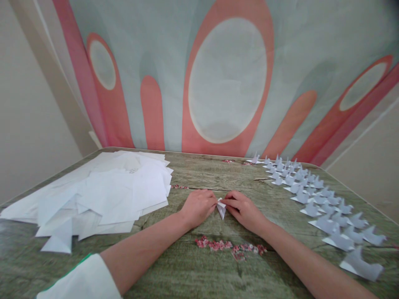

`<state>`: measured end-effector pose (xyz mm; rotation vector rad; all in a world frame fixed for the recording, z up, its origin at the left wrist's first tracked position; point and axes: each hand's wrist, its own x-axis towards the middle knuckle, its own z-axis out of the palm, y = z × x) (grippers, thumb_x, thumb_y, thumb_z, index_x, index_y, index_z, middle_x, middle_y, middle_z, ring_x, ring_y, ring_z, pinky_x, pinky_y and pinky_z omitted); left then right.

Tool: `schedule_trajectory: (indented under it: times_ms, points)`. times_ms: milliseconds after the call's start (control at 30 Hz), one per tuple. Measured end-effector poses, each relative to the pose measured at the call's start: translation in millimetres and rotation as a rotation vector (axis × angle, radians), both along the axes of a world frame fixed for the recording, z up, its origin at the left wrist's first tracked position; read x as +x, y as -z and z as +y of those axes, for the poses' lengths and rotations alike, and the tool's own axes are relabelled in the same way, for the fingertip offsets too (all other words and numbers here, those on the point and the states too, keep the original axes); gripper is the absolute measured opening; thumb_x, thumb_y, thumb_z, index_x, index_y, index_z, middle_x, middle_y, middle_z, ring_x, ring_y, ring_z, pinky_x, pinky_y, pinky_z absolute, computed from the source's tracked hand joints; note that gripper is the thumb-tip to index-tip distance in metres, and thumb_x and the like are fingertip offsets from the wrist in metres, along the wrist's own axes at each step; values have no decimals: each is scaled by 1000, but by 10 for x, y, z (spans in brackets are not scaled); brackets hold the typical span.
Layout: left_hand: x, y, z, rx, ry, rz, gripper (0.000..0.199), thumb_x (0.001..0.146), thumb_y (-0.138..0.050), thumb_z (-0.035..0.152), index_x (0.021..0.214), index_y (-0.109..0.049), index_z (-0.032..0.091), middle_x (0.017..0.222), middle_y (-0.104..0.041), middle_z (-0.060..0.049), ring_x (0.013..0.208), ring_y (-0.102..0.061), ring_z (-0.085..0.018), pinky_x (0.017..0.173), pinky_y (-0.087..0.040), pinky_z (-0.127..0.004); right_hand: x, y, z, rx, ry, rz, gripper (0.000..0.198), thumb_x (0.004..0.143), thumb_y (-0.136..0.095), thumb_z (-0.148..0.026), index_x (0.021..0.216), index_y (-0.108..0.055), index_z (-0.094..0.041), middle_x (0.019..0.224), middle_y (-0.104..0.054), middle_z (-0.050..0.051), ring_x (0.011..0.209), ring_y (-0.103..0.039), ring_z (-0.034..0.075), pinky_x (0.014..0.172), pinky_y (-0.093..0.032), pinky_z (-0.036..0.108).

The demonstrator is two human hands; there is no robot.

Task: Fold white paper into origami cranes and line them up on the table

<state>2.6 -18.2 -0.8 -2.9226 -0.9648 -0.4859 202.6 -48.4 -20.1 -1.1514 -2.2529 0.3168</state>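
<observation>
Between my two hands, over the middle of the table, is a small piece of folded white paper (221, 210) with a point toward me. My left hand (200, 206) has its fingers curled and closed at the paper's upper left edge. From the other side, my right hand (244, 209) pinches the paper with thumb and fingers. The fingertips of both hands nearly meet at its top, and part of the paper is hidden behind them.
A wide loose pile of white paper sheets (124, 191) covers the table's left side. Rows of folded white paper birds (324, 223) stand along the right. The wood-patterned tabletop (174, 270) has printed pink flowers. Behind it hangs a red and grey-green patterned backdrop (168, 62).
</observation>
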Motion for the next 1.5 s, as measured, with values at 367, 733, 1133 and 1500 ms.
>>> schedule_trajectory:
  times_ms: [367,733,1133,1500]
  points:
    - [-38,-57,0,-23,93,57,22,82,-48,13,98,-63,18,95,-61,-5,90,-54,-18,82,-43,-30,8,-76,-66,106,-43,-226,33,79,-47,-4,105,-61,-17,95,-56,8,90,-49,19,79,-44,34]
    - [-91,-35,8,-7,104,85,28,85,-46,14,109,-58,21,103,-58,-6,97,-51,-19,86,-42,-33,-38,-115,-137,237,-66,-288,29,83,-44,-7,102,-62,-19,93,-60,8,88,-50,19,78,-41,35]
    - [-92,-3,7,-38,87,-4,28,84,-46,14,106,-61,21,102,-59,-6,95,-52,-18,85,-42,-32,-50,-131,-136,123,-106,-263,36,83,-41,-5,111,-58,-20,95,-58,8,90,-49,20,79,-43,35]
    - [-94,-30,11,-58,91,8,28,81,-47,12,104,-61,20,102,-58,-6,96,-51,-19,85,-42,-32,-60,-152,-156,125,-96,-299,37,79,-45,-4,111,-58,-20,96,-56,8,91,-47,21,82,-42,37]
